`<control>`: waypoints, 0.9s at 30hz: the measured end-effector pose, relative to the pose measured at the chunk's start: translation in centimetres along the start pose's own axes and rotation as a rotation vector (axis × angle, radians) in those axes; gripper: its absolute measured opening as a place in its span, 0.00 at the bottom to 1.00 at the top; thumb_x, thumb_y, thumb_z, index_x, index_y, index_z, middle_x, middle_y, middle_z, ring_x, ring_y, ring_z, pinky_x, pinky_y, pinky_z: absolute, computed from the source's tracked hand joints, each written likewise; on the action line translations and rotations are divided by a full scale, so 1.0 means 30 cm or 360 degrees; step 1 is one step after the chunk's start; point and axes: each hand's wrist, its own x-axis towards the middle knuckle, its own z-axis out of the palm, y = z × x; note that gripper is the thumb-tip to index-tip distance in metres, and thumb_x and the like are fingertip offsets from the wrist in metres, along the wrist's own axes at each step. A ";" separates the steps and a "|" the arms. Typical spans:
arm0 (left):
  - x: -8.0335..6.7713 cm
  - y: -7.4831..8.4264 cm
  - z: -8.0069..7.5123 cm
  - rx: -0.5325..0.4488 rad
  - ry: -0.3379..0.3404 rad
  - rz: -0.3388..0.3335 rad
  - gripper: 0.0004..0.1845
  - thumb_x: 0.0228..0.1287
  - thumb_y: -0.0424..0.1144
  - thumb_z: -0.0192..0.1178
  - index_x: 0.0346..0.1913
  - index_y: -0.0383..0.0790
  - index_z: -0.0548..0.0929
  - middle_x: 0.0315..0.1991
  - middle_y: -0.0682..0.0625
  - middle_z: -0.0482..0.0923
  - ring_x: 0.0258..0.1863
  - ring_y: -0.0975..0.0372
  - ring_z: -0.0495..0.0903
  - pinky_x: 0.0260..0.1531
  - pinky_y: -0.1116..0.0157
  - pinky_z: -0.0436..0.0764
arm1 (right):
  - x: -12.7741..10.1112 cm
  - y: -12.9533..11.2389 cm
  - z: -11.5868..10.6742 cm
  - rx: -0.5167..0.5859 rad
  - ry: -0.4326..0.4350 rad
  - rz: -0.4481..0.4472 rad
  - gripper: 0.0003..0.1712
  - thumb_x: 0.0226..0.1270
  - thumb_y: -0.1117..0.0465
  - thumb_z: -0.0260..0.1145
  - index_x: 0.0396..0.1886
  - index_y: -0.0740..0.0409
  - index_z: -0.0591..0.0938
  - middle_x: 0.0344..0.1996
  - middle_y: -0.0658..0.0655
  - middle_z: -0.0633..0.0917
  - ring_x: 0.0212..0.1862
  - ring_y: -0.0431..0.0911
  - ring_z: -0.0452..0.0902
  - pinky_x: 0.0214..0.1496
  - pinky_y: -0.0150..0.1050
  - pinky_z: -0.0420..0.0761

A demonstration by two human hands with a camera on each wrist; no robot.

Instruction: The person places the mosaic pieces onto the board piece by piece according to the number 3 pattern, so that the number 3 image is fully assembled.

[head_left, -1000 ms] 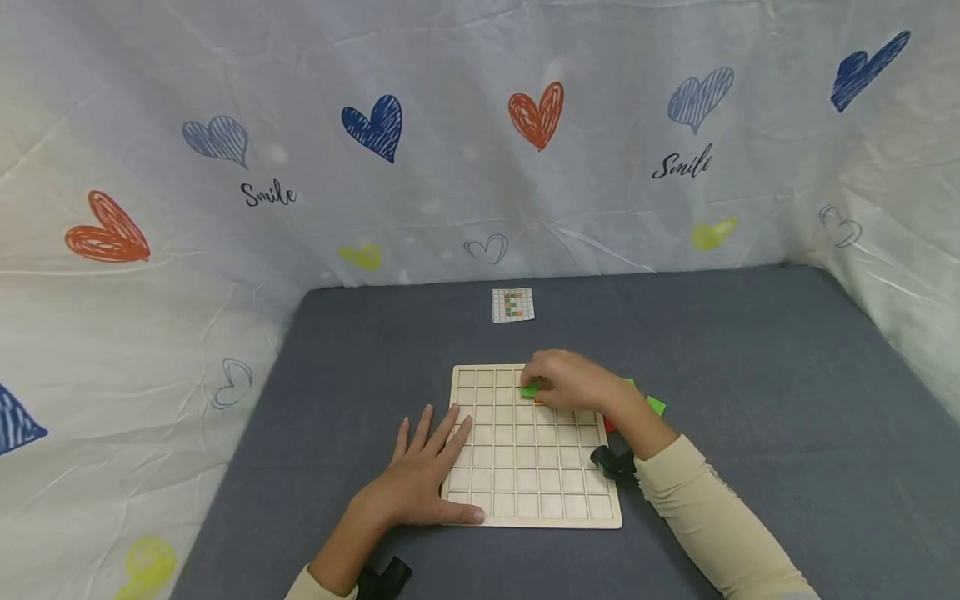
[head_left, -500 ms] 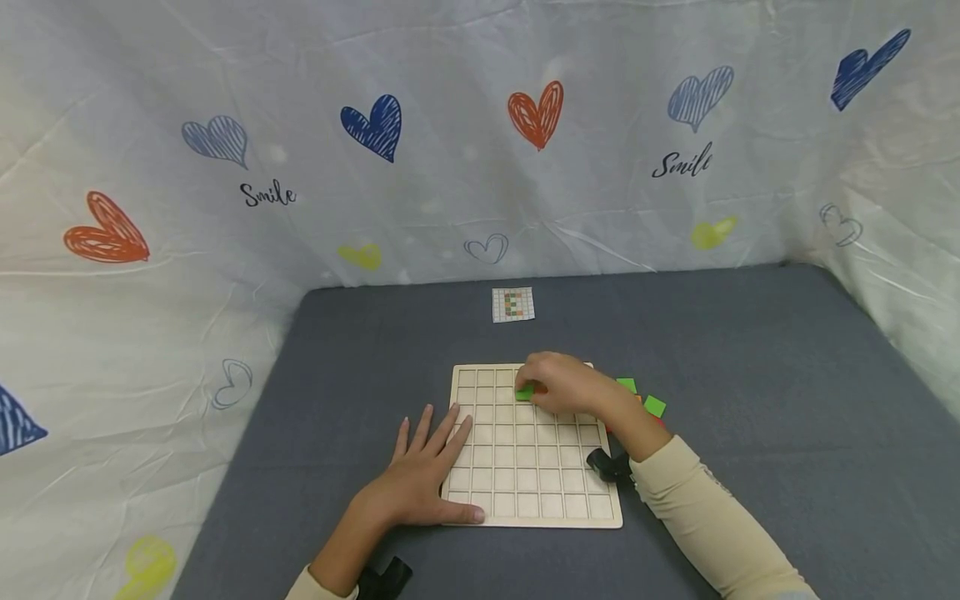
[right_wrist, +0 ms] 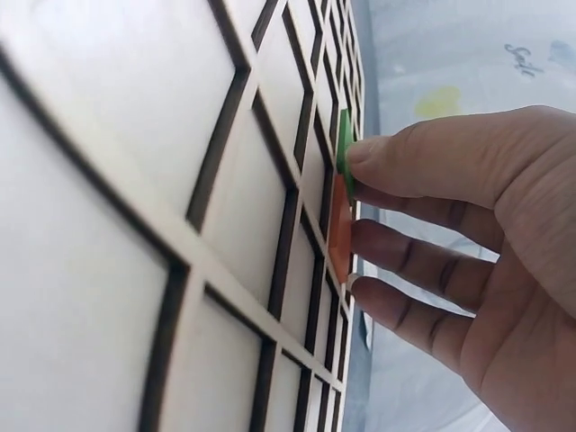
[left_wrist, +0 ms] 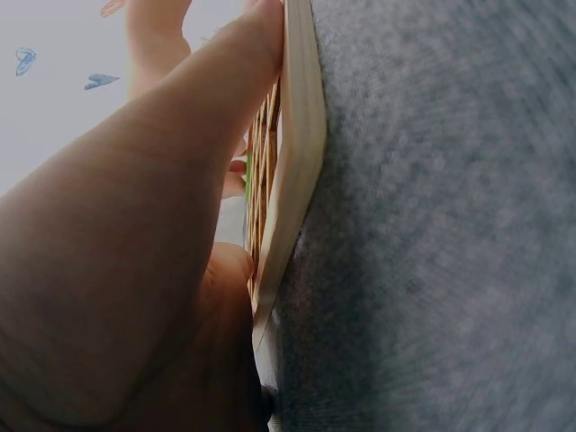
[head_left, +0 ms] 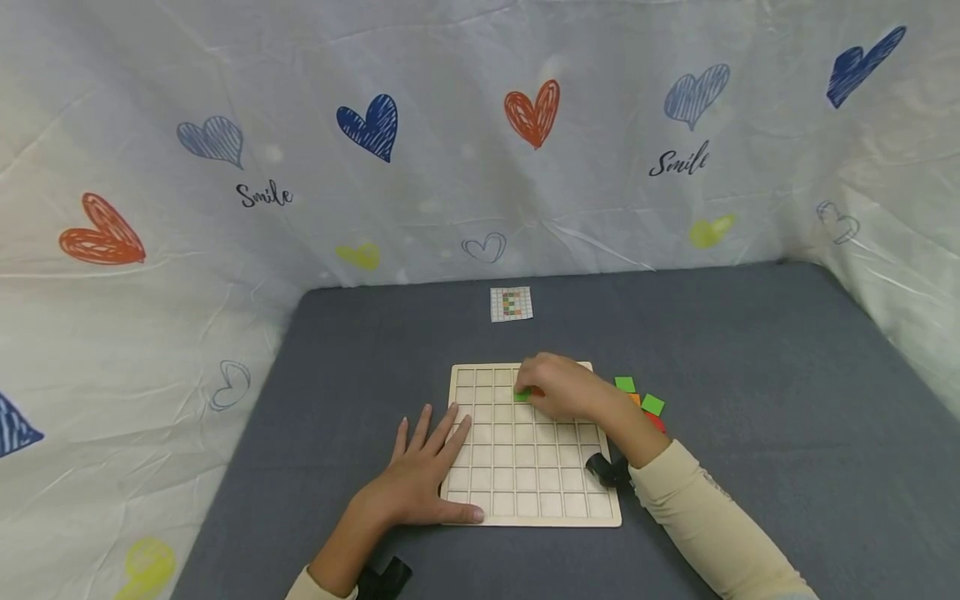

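Note:
A pale wooden grid board (head_left: 525,483) lies on the grey table (head_left: 750,375). My left hand (head_left: 426,454) rests flat on the board's left edge, fingers straight; the left wrist view shows the left hand (left_wrist: 135,270) against the board's rim (left_wrist: 297,153). My right hand (head_left: 561,387) is over the board's upper middle. In the right wrist view, the right hand's (right_wrist: 450,234) index fingertip touches a green tile (right_wrist: 345,148) on the board (right_wrist: 135,135), and another finger touches an orange tile (right_wrist: 339,238) beside it. The green tile (head_left: 522,396) peeks out at the fingertips. The thumb is hidden.
Loose tiles lie right of the board: two green tiles (head_left: 625,384) (head_left: 652,405), an orange one (head_left: 634,398) and a red one (head_left: 657,421). A small pattern card (head_left: 512,304) lies farther back. A heart-printed cloth (head_left: 480,125) walls the table.
My right hand has crept left and slightly nearer with the green tile, uncovering more of the loose tiles. The left hand has stayed put.

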 end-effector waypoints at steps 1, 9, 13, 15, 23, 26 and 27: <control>0.000 0.000 0.001 -0.0001 0.0002 0.0001 0.60 0.40 0.79 0.47 0.72 0.51 0.38 0.71 0.51 0.30 0.67 0.47 0.27 0.57 0.40 0.33 | 0.000 -0.003 -0.001 -0.0009 0.0002 -0.0009 0.12 0.53 0.72 0.59 0.17 0.52 0.78 0.21 0.47 0.75 0.27 0.41 0.63 0.32 0.35 0.65; 0.001 -0.001 0.001 0.0002 0.0001 -0.0001 0.60 0.40 0.79 0.47 0.72 0.52 0.37 0.71 0.51 0.30 0.67 0.47 0.27 0.57 0.40 0.33 | -0.003 -0.008 0.001 -0.0026 0.0048 -0.0116 0.15 0.52 0.74 0.57 0.12 0.54 0.72 0.16 0.45 0.64 0.23 0.41 0.57 0.28 0.35 0.62; 0.001 -0.001 0.000 -0.0008 -0.0007 -0.0005 0.60 0.39 0.79 0.47 0.71 0.52 0.37 0.71 0.52 0.29 0.67 0.47 0.27 0.57 0.40 0.32 | -0.011 -0.010 0.001 -0.0022 0.0071 -0.0129 0.15 0.52 0.73 0.57 0.13 0.51 0.71 0.17 0.42 0.64 0.23 0.39 0.58 0.29 0.34 0.63; 0.002 -0.002 0.000 -0.0008 -0.0006 -0.0004 0.60 0.40 0.79 0.47 0.71 0.52 0.38 0.71 0.52 0.29 0.67 0.47 0.27 0.57 0.40 0.32 | -0.018 -0.012 -0.001 -0.0012 0.0072 -0.0118 0.15 0.54 0.72 0.57 0.13 0.51 0.71 0.17 0.43 0.64 0.23 0.39 0.58 0.29 0.34 0.63; 0.003 -0.001 0.000 -0.0002 -0.0003 0.0007 0.60 0.40 0.79 0.47 0.72 0.51 0.38 0.71 0.51 0.29 0.67 0.47 0.27 0.57 0.40 0.32 | -0.075 -0.021 -0.016 0.0064 -0.0005 0.0049 0.14 0.60 0.66 0.57 0.17 0.50 0.78 0.40 0.50 0.82 0.41 0.39 0.74 0.36 0.35 0.71; 0.003 -0.004 0.001 0.0014 -0.0004 0.0009 0.59 0.40 0.79 0.46 0.72 0.51 0.38 0.71 0.51 0.29 0.67 0.46 0.27 0.57 0.40 0.32 | -0.101 -0.018 -0.019 0.0077 -0.0010 0.0061 0.14 0.61 0.66 0.57 0.18 0.50 0.79 0.47 0.54 0.81 0.50 0.44 0.74 0.40 0.38 0.73; 0.003 -0.005 0.002 0.0019 -0.0005 0.0010 0.59 0.40 0.79 0.46 0.72 0.52 0.38 0.71 0.51 0.29 0.67 0.46 0.27 0.57 0.40 0.33 | -0.110 -0.014 -0.018 0.0081 -0.0005 0.0066 0.14 0.60 0.66 0.57 0.18 0.50 0.79 0.48 0.54 0.80 0.52 0.45 0.74 0.41 0.38 0.74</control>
